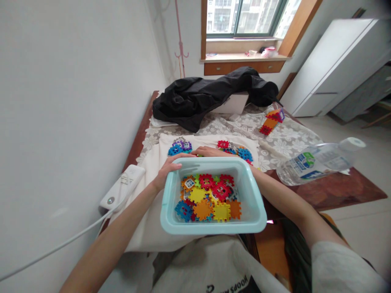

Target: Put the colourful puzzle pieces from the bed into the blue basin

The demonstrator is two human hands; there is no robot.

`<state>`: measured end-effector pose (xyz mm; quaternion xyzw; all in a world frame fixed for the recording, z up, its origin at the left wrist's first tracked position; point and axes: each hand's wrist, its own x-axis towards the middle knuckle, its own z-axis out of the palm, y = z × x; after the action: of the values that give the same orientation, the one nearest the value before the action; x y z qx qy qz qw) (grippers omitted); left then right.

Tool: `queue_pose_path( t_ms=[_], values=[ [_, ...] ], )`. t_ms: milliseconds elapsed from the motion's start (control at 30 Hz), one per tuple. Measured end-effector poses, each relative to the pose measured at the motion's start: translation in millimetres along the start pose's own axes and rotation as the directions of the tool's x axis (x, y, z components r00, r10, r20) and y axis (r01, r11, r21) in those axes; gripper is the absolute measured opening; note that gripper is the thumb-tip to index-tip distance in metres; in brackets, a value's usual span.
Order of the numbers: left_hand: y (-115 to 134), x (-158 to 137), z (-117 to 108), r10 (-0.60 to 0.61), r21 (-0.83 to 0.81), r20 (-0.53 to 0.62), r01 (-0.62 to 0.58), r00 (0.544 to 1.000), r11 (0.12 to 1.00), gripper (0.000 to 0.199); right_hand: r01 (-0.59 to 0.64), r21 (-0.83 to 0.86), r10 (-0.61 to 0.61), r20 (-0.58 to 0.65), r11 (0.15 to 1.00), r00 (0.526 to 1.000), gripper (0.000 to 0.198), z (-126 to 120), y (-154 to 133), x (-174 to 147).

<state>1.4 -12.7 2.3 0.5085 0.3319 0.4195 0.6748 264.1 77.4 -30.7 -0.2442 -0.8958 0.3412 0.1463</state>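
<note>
A light blue plastic tub (214, 228) is tilted toward me near the table's front edge. Inside lie interlocking plastic building tiles (204, 208) in orange, yellow, red, blue and green. My left hand (171, 166) is closed on the tub's far left corner, thumb over the rim. Beyond the far rim, my right hand (210, 151) reaches across to the left, low over the cloth, beside more tiles. The rim hides most of its fingers, so its grip cannot be told. Blue and purple tiles (180, 147) lie left of it, and red and blue tiles (235, 151) to its right.
A large clear plastic bottle (314, 162) stands at the right. A built tile piece (271, 122) sits farther back on the patterned tablecloth. Black fabric (210, 93) drapes over a white box (232, 103). At the left, a white power unit (124, 187) trails a cable.
</note>
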Motion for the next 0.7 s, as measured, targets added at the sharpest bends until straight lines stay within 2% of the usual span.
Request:
queue_pose_path(
  t_ms=[300, 433, 533, 633, 700],
  values=[
    [0.7, 0.1, 1.7, 0.010, -0.011, -0.011, -0.011, 1.000, 1.000, 0.043, -0.015, 0.031, 0.016, -0.032, 0.999, 0.999, 0.036, -7.1, -5.2, -1.1],
    [-1.1, -0.4, 1.0, -0.001, -0.022, -0.012, 0.001, 1.000, 1.000, 0.043, -0.005, 0.022, 0.005, -0.029, 1.000, 1.000, 0.039, -8.3, -3.0, -3.5],
    [-1.8, -0.6, 0.1, -0.015, -0.021, 0.000, 0.015, 1.000, 1.000, 0.046, -0.055, 0.055, 0.057, -0.038, 0.997, 0.998, 0.042, -11.8, 1.2, -6.6],
    [-1.6, -0.4, -0.1, -0.006, -0.017, 0.005, 0.006, 1.000, 1.000, 0.047, -0.143, 0.094, 0.154, -0.125, 0.985, 0.980, 0.040, -17.7, 9.3, -9.0],
    [-1.1, -0.3, 0.1, 0.004, -0.013, 0.008, -0.004, 1.000, 1.000, 0.046, -0.137, 0.150, 0.167, -0.208, 0.979, 0.964, 0.038, -23.3, 15.7, -9.3]
  ],
)
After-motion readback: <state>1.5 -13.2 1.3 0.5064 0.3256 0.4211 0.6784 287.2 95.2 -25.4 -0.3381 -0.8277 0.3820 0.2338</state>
